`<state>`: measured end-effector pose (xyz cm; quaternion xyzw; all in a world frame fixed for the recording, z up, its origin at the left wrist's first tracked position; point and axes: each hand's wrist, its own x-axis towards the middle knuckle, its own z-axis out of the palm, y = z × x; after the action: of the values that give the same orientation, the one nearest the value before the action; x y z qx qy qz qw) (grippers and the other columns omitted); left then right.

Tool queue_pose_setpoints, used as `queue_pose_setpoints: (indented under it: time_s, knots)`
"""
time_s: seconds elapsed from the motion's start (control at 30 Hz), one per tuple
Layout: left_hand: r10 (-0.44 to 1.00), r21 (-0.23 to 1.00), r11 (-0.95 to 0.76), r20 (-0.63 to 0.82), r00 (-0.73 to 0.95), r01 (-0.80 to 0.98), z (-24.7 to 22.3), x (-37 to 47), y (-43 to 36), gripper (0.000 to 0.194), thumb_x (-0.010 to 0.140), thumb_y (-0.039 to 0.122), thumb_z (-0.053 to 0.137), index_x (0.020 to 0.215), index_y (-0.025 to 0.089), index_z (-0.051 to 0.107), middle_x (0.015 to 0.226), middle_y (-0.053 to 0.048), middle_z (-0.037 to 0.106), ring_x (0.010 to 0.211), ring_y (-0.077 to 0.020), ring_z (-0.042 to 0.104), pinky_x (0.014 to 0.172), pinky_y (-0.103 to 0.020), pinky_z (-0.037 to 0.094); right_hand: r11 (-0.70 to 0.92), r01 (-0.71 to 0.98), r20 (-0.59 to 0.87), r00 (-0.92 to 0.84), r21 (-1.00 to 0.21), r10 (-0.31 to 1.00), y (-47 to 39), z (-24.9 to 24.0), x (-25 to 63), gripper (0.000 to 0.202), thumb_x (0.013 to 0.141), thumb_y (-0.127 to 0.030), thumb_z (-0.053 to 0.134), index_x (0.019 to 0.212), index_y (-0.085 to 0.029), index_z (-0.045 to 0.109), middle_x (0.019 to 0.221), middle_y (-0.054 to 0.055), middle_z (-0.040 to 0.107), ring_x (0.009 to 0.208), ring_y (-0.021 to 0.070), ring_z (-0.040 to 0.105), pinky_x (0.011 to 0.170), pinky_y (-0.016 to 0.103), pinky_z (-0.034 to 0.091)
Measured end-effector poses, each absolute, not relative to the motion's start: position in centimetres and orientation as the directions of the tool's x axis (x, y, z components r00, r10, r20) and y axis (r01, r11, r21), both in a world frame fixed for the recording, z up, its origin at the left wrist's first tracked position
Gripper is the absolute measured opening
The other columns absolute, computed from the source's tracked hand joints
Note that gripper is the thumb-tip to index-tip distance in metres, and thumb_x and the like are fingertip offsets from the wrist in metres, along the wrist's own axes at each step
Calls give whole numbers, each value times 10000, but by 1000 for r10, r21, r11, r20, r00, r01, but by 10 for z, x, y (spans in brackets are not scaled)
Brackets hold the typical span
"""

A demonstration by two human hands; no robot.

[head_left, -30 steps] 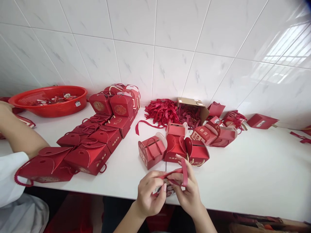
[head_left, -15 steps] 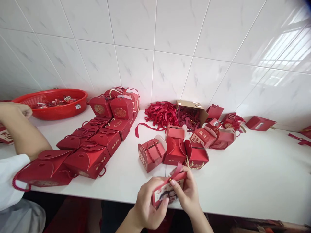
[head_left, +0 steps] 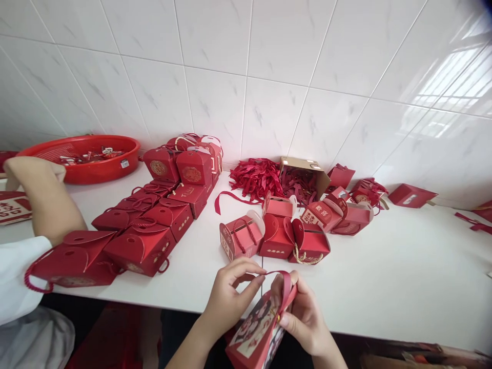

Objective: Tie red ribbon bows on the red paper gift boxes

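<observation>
A red gift box with printed pictures and a small gold bead hangs tilted over the front edge of the table. Gripping its upper end is my right hand, the thumb beside the bead. A red ribbon loops up from that end of the box. My left hand pinches the ribbon's end between thumb and forefinger, apart from the box. Just beyond my hands stand several red boxes, among them one with a twisted red cord and one with a gold cord.
Rows of closed red boxes fill the table to the left. A pile of red ribbons and an open carton of dark red strips lie by the wall. At far left, a person's arm is near a red basket.
My left hand has let go of the box and now pulls the ribbon's end out to the left. The box has dropped lower and tilted in my right hand.
</observation>
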<state>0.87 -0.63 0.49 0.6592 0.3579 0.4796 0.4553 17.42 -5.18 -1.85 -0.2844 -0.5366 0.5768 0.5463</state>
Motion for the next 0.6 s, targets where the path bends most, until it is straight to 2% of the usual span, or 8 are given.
queue_pose_setpoints:
  time_s: [0.2, 0.37, 0.6]
  knots:
    - [920, 970, -235, 202, 337, 61, 10, 14, -17, 143, 815, 286, 649, 797, 161, 715, 742, -50, 710, 691, -165, 672, 638, -240, 553, 250, -298, 314, -190, -921, 930, -54, -17, 181, 228, 836, -377, 654, 916, -246, 486, 819, 3, 471, 682, 133, 462, 599, 241, 410]
    - [924, 984, -140, 89, 371, 112, 22, 2, -29, 128, 803, 240, 654, 815, 164, 756, 768, -58, 739, 736, -177, 684, 685, -244, 527, 361, -151, 387, -210, -920, 898, -56, -20, 186, 163, 881, -240, 602, 1006, -265, 501, 916, 30, 492, 782, 152, 517, 627, 248, 436]
    - [921, 976, -156, 89, 379, 151, 26, -1, -38, 127, 807, 225, 647, 779, 173, 759, 753, -56, 745, 708, -174, 691, 665, -239, 529, 449, -60, 452, -196, -891, 870, -59, -21, 187, 179, 871, -187, 597, 1008, -260, 508, 924, 45, 524, 868, 191, 526, 692, 292, 460]
